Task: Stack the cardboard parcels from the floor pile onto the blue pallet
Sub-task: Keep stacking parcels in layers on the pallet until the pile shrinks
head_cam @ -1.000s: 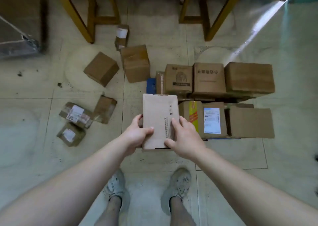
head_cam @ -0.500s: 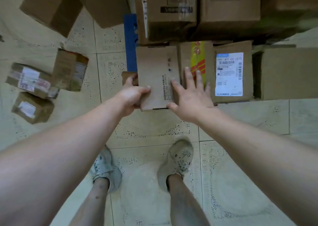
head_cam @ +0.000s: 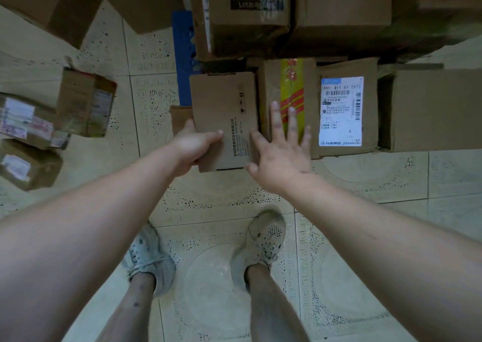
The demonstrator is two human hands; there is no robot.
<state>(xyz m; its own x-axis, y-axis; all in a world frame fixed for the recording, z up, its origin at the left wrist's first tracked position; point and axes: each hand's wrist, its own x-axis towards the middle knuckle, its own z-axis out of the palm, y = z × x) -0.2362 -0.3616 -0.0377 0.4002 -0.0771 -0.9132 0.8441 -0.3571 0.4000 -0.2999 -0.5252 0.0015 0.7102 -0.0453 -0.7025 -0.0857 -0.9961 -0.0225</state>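
My left hand (head_cam: pixel 194 146) grips the near left corner of a flat brown cardboard parcel (head_cam: pixel 224 107) with printed text on its top. The parcel sits at the front left of the blue pallet (head_cam: pixel 184 55), beside a box with a yellow and red stripe (head_cam: pixel 290 91). My right hand (head_cam: pixel 280 148) is spread with fingers apart, lying over the edge between the parcel and the striped box, holding nothing. A box with a white shipping label (head_cam: pixel 344 112) stands to the right. Taller boxes (head_cam: pixel 250 15) fill the pallet's back row.
Several loose parcels lie on the tiled floor at the left: one standing box (head_cam: pixel 86 104), taped ones (head_cam: pixel 23 122) and a small one (head_cam: pixel 26 164). Two bigger boxes (head_cam: pixel 52 0) sit at the top left. My feet (head_cam: pixel 263 242) stand close to the pallet.
The view has dropped closer to the pallet. The parcel went from held in both hands to resting at the pallet's front left. My right hand has let go and spread.
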